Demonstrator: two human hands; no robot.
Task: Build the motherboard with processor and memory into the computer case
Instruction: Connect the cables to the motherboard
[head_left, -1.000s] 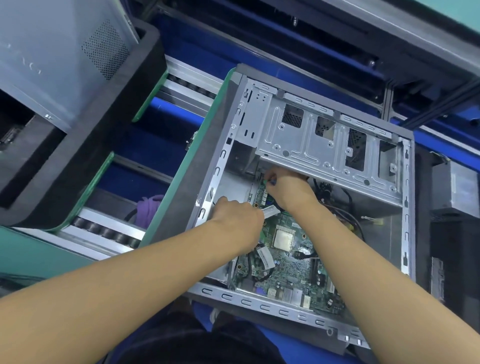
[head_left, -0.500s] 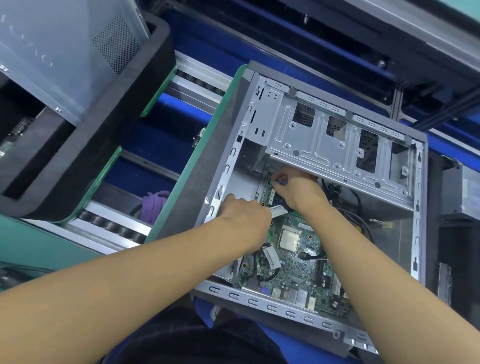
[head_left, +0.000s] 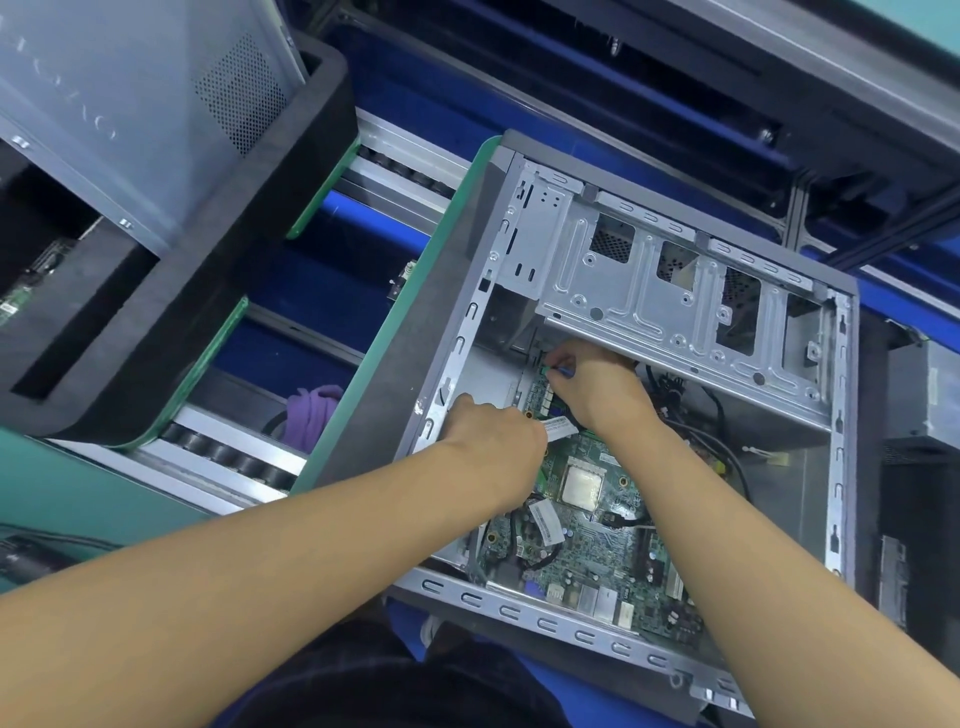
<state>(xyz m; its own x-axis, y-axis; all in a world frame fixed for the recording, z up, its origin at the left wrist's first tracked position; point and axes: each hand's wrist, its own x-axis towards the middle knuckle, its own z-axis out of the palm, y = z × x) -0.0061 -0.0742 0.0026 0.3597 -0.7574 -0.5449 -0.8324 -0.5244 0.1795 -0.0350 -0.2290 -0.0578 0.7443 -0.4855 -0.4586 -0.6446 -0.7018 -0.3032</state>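
Note:
The open grey computer case (head_left: 457, 332) lies on its side. A green motherboard (head_left: 602, 551) sits inside it, with the square metal processor (head_left: 582, 484) near its middle. My left hand (head_left: 493, 441) reaches into the case at the board's left edge, its fingers curled down and hidden behind the knuckles; a white labelled strip (head_left: 560, 429) shows just beside it. My right hand (head_left: 597, 384) is under the silver drive cage (head_left: 675, 291), pinching a small blue and green connector (head_left: 556, 370) at the board's far corner. Black cables (head_left: 727, 447) trail to the right.
A second case with a perforated side panel (head_left: 156, 104) stands in a black foam tray (head_left: 249, 249) at the left. Conveyor rollers (head_left: 223, 457) and blue rails run between. A purple cloth (head_left: 311, 410) lies on the conveyor. A black unit (head_left: 919, 519) stands at the right.
The view has shifted slightly, so the case sits a little further right in frame. Both hands stay at the board's far corner; the right fingers have crept a little further under the drive cage.

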